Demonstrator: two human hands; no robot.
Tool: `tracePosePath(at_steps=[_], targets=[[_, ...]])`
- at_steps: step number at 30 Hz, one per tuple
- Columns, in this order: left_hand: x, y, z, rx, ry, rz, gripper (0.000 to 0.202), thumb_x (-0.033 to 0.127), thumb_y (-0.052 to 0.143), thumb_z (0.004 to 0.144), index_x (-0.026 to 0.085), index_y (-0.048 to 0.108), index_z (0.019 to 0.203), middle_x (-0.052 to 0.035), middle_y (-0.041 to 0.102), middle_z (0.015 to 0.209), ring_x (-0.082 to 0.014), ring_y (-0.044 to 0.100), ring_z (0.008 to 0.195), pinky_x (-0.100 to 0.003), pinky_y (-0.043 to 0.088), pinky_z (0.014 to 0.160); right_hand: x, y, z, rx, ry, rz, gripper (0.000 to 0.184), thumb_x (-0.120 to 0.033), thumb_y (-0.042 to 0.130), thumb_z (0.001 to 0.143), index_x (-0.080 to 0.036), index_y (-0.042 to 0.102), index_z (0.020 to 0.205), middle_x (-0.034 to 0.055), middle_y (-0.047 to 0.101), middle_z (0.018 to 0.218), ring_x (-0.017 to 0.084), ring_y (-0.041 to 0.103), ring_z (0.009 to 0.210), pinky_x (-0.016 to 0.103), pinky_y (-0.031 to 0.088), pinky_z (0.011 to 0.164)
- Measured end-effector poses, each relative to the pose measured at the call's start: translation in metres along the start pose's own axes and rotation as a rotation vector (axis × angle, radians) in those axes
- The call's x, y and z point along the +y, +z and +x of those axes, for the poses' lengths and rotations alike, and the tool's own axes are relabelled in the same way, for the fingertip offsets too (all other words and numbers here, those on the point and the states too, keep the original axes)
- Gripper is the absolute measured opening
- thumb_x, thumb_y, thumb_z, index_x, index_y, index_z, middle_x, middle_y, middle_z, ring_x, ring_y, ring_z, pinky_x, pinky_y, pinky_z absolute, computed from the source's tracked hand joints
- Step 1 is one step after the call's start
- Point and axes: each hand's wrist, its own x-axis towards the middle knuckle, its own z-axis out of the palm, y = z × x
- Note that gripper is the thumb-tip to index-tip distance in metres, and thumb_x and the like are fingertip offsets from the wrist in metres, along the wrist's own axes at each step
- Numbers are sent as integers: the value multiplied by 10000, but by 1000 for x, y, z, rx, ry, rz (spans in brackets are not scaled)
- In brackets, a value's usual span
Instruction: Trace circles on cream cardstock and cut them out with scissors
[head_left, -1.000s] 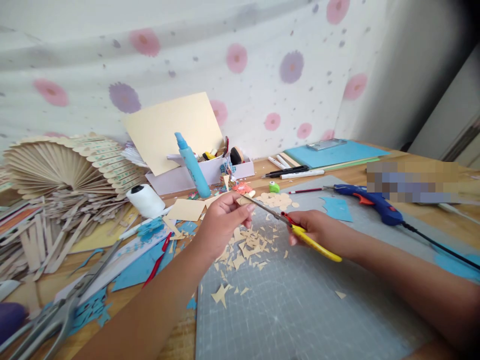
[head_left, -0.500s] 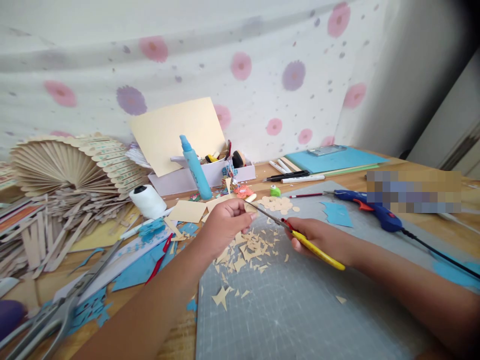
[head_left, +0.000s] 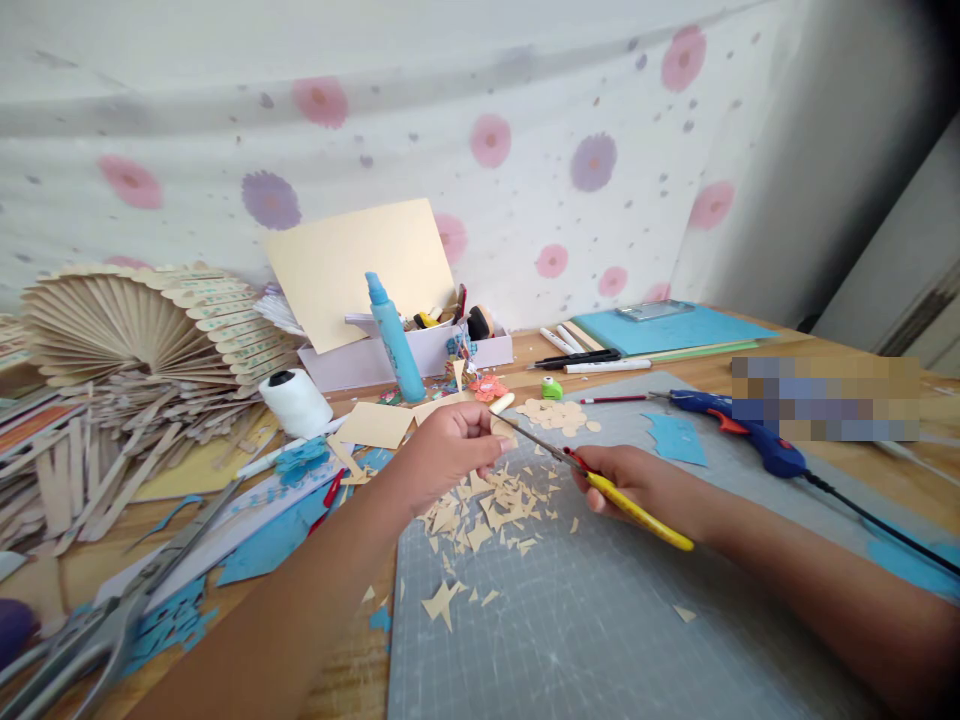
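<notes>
My left hand (head_left: 461, 442) pinches a small cream paper piece (head_left: 504, 428) with a rounded edge between thumb and fingers. In my right hand (head_left: 630, 480) are scissors (head_left: 634, 510) with yellow and red handles. Their blades point left, with the tip right beside the paper piece. Cream paper scraps (head_left: 491, 510) lie scattered on the grey cutting mat (head_left: 562, 640) below both hands. Just behind the blades, a pile of small round paper discs (head_left: 555, 415) rests on the mat.
A blue glue gun (head_left: 750, 430) with a black cord lies at the right. Large metal scissors (head_left: 142, 590) and blue paper scraps (head_left: 180, 625) are at the left. A blue bottle (head_left: 395, 345), a thread cone (head_left: 295, 403) and a fan of wooden sticks (head_left: 127, 310) stand behind.
The paper piece shows more of its rounded edge beside the scissor blades. Both hands stay nearly in place, and the whole view has shifted slightly.
</notes>
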Motion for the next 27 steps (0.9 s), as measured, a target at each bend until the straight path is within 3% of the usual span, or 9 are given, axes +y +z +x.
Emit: tracePosePath(at_steps=[6, 12, 17, 21, 27], targets=[[2, 1, -1, -17, -7, -40, 117, 247, 609, 672, 159, 532, 679, 65, 452, 521, -54, 410, 464, -191, 349, 461, -2, 0, 0, 11, 83, -8, 86, -231, 496, 709, -174, 491, 644, -43, 478, 593, 104, 424, 580, 198, 310, 523], [7, 1, -2, 83, -6, -103, 188, 270, 572, 698, 156, 459, 600, 67, 447, 502, -46, 435, 477, -186, 344, 500, 3, -6, 0, 95, 145, -55, 120, -266, 478, 705, -178, 471, 624, -20, 466, 598, 125, 420, 572, 224, 312, 511], [9, 1, -2, 132, -67, -207, 250, 249, 607, 666, 177, 368, 652, 36, 599, 681, -120, 606, 606, -251, 415, 593, 6, -9, -4, 54, 41, -93, 157, -323, 432, 765, -200, 395, 674, -14, 450, 642, 130, 426, 587, 249, 356, 554], [7, 2, -2, 158, -17, -205, 185, 251, 608, 677, 175, 443, 705, 41, 602, 666, -91, 583, 555, -243, 433, 582, 6, -6, -8, 26, -56, -147, 145, -328, 366, 822, -212, 388, 737, 1, 455, 686, 142, 436, 615, 261, 376, 581], [5, 8, -2, 169, 45, -236, 153, 266, 620, 681, 160, 512, 701, 46, 582, 638, -68, 555, 535, -217, 430, 562, -1, -5, -10, -11, -87, -133, 159, -320, 336, 848, -210, 387, 746, 0, 448, 697, 144, 441, 627, 258, 386, 589]])
